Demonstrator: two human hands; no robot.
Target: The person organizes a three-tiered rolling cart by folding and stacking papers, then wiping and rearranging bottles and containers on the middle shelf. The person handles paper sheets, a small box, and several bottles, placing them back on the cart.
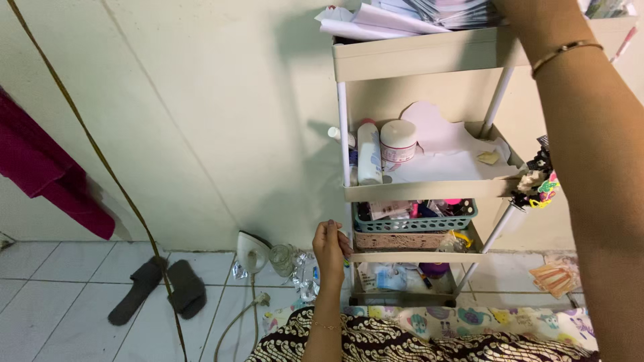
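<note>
Head view: left hand (pixel 330 247) fingers clamped on cart (pixel 429 190) post; right fingers hidden among papers (pixel 402 17).

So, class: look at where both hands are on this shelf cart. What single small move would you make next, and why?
Probably lift a few papers off the top tray while keeping the cart braced. The right hand reaches into that tray, where loose sheets overhang the rim, and the left hand grips the front post low down. The tiers below are crowded with bottles, so a jolt could tip them.
</note>
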